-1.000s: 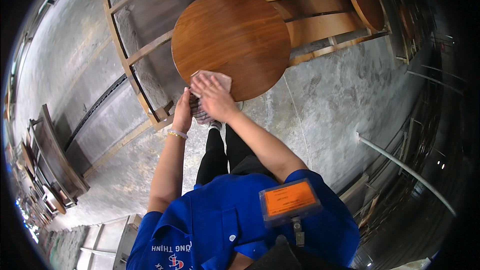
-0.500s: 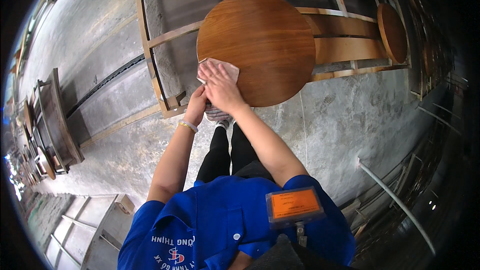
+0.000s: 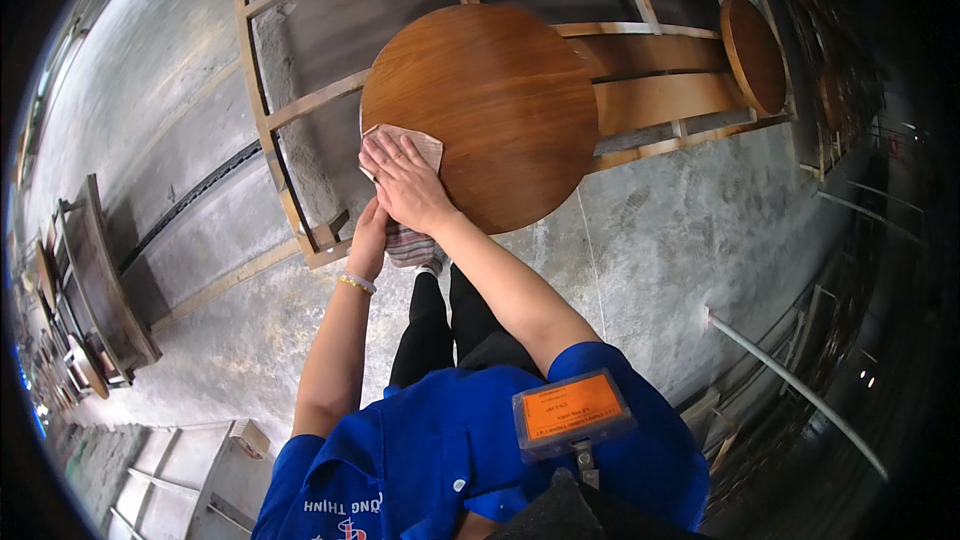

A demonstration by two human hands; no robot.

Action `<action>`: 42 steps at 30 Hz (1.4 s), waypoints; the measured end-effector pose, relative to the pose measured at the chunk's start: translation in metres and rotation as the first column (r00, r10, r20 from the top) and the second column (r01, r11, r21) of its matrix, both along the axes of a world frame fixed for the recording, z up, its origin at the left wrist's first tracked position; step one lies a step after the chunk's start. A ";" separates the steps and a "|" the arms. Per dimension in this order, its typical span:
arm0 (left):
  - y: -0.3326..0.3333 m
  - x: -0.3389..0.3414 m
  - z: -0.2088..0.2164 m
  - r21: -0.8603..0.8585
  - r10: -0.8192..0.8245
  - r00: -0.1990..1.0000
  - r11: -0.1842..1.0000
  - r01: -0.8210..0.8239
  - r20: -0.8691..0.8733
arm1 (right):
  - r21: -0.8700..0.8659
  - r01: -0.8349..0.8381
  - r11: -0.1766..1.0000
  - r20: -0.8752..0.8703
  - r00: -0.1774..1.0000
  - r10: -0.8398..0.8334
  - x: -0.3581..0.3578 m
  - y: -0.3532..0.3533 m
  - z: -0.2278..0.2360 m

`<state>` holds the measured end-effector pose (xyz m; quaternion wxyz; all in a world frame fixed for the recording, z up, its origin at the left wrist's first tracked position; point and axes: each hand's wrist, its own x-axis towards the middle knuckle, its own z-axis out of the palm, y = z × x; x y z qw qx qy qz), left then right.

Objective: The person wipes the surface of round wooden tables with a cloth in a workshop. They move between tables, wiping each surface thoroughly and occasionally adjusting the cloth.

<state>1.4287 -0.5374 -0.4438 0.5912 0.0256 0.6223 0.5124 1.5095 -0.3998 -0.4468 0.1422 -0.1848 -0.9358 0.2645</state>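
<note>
A round brown wooden top (image 3: 500, 110) with visible grain lies on a slatted wooden frame. My right hand (image 3: 405, 185) is spread flat over a pale pinkish sheet (image 3: 425, 148), pressing it to the top near its left edge; whether the sheet is sandpaper or cloth I cannot tell. Just below, my left hand (image 3: 368, 240) is closed at the rim, its fingertips partly hidden by the right hand. A striped cloth (image 3: 408, 246) bunches beside the left palm and appears held in it.
Another round wooden piece (image 3: 752, 55) stands toward the right end of the frame (image 3: 320, 100). Wooden furniture parts (image 3: 100, 280) are stacked at the far left. A grey metal bar (image 3: 800, 390) slants along the right side. My feet are on the concrete floor (image 3: 680, 210).
The whole view has shifted, so the wooden top and frame sit lower and farther left. My right hand stays on the sheet near the rim, with the left hand beside it.
</note>
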 end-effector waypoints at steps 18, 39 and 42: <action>0.004 0.008 0.001 0.020 0.001 0.992 1.000 0.002 -0.123 | -0.110 0.078 0.991 -0.229 0.968 -0.102 0.003 0.069 -0.011; 0.003 0.013 -0.005 0.026 0.010 0.978 1.000 -0.005 -0.207 | 0.284 0.815 0.505 0.189 0.468 -0.863 0.015 0.255 -0.019; 0.003 0.014 -0.006 0.055 0.040 0.989 0.998 -0.033 -0.141 | 0.254 0.657 0.710 -0.004 0.735 -0.678 -0.039 0.202 -0.024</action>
